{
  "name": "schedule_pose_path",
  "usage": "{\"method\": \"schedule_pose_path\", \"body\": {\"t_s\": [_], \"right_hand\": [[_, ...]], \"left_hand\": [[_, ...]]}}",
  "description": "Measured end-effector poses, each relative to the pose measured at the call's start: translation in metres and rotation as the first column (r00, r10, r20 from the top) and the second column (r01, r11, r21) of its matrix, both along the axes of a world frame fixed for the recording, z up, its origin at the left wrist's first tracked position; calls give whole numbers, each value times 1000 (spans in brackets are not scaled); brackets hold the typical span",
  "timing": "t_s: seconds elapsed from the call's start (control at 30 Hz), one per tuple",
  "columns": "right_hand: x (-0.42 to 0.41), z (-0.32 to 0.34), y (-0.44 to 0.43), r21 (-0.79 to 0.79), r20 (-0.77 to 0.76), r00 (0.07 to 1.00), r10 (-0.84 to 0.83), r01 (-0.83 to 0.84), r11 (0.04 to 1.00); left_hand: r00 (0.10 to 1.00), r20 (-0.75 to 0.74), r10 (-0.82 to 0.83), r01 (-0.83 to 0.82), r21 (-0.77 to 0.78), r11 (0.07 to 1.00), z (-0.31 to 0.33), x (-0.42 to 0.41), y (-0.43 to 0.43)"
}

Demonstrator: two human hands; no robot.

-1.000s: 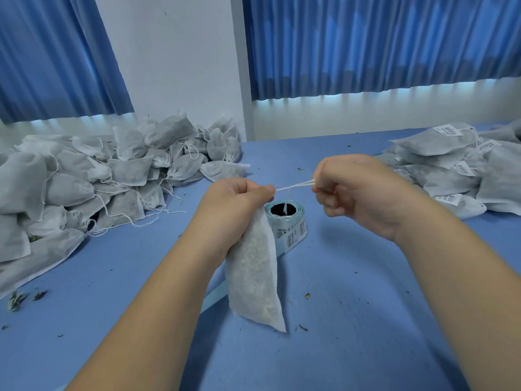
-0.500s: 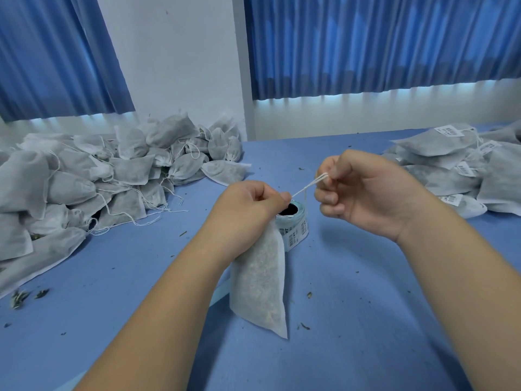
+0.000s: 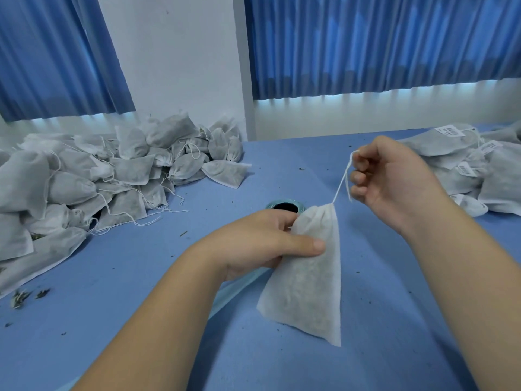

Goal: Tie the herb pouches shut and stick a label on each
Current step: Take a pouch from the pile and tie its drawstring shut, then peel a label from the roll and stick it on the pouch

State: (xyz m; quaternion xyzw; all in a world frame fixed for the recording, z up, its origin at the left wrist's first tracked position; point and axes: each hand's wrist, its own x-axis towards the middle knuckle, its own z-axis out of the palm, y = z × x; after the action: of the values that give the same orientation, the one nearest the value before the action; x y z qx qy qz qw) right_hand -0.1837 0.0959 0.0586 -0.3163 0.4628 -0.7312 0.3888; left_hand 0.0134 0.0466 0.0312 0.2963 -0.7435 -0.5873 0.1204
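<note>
While the left hand (image 3: 262, 244) grips the pouch (image 3: 307, 292) just under its gathered mouth, thumb across the front and fingers curled behind, the right hand (image 3: 394, 179) pinches the drawstring (image 3: 342, 182) in curled fingers and holds it taut above. I think a hard pull may snap the thin cord or tear the cloth; a loose thumb may let the pouch slip. The label roll (image 3: 284, 206) sits just beyond the left fingertips, half hidden. Untied pouches (image 3: 112, 176) lie well apart from them, labelled pouches (image 3: 465, 165) near the right knuckles. Open table (image 3: 394, 306) lies under both hands.
</note>
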Motion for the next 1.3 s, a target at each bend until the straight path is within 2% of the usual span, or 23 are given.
{"method": "schedule_pose_path", "body": {"t_s": [0.07,0.13,0.23,0.3,0.37,0.43,0.47,0.57,0.67,0.73,0.83,0.9,0.97,1.07,1.13,1.2,1.23,1.3], "right_hand": [[3,0,0,-37,-52,996,-67,65,997],[9,3,1,-120,-144,975,-171,154,981],[25,9,6,-265,-362,898,-250,157,951],[38,9,8,-308,-577,778,-248,75,948],[50,5,9,-303,-772,582,-256,17,953],[57,1,10,-302,-886,367,-284,9,953],[58,-1,10,-292,-911,303,-279,2,956],[59,-6,8,-235,-954,195,-229,-9,972],[60,-10,5,-178,-983,36,-179,17,984],[61,-11,4,-148,-989,-13,-148,19,989],[59,-13,4,-141,-990,3,-141,20,990],[57,-13,4,-124,-990,67,-125,12,992],[56,-13,4,-82,-980,184,-79,-10,997],[54,-13,4,-34,-912,410,-8,-56,998],[52,-13,1,-27,-819,573,15,-65,997],[46,-14,-2,-5,-738,674,3,-10,1000],[42,-16,-5,17,-729,685,-7,29,999],[32,-21,-8,97,-768,640,29,72,993]], "left_hand": [[997,-20,69,-69,-5,998,-3,-4,1],[976,-75,202,-204,-12,979,-6,-9,1],[900,-165,404,-418,-56,907,-6,-16,3],[850,-232,473,-508,-121,853,-4,-17,4],[811,-296,505,-559,-137,818,-1,-16,3],[774,-335,538,-601,-119,790,2,-14,1],[759,-343,553,-617,-113,778,3,-13,0],[757,-339,558,-622,-114,775,3,-11,-4],[779,-312,544,-596,-100,796,3,-12,-5],[804,-265,532,-565,-65,822,3,-12,-7],[854,-235,464,-470,32,882,4,-10,-8],[866,-260,428,-412,116,904,6,-7,-9],[859,-285,426,-388,179,904,6,-5,-10],[823,-314,473,-428,204,880,7,-2,-13],[807,-312,501,-476,158,865,11,1,-13],[809,-262,526,-537,34,843,14,7,-15],[819,-219,530,-553,-60,831,15,10,-17],[860,-93,502,-511,-198,837,18,18,-17]]}}
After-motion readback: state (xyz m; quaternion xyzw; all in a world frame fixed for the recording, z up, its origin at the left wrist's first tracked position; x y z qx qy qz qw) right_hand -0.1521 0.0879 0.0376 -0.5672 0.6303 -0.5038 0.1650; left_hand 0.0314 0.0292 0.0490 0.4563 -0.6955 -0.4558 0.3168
